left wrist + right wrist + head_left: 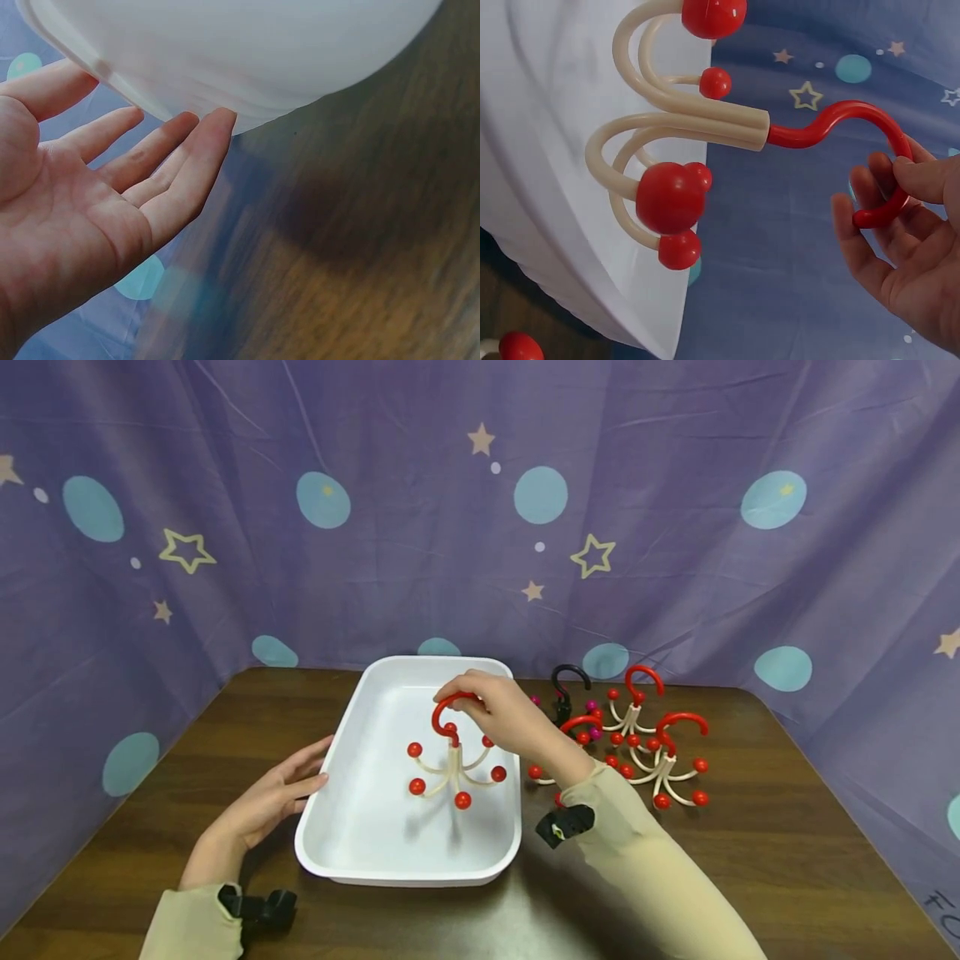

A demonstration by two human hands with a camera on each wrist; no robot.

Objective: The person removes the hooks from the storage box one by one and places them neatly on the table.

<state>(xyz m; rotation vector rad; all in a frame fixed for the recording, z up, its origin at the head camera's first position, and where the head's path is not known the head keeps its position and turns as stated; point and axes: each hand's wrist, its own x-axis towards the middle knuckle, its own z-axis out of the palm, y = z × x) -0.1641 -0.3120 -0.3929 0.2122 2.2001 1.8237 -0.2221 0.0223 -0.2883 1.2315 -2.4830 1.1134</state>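
Note:
A hanging hook [455,764] with a red curved top, cream arms and red ball tips hangs over the white tray [341,777]. By its red curve, my right hand [495,706] holds it. In the right wrist view, the thumb and fingers close round that red hook [862,109], and the balls hang over the tray. My left hand [273,793] rests at the tray's left side. Its thumb touches the rim, and the loosely bent fingers [214,135] are against the outer wall in the left wrist view.
Right of the tray stand several similar hooks: red ones [666,764] with cream arms, and a black one [563,702] with pink balls. My right forearm partly covers some. They stand on a brown wooden table [772,852]; a purple patterned curtain [420,552] hangs behind.

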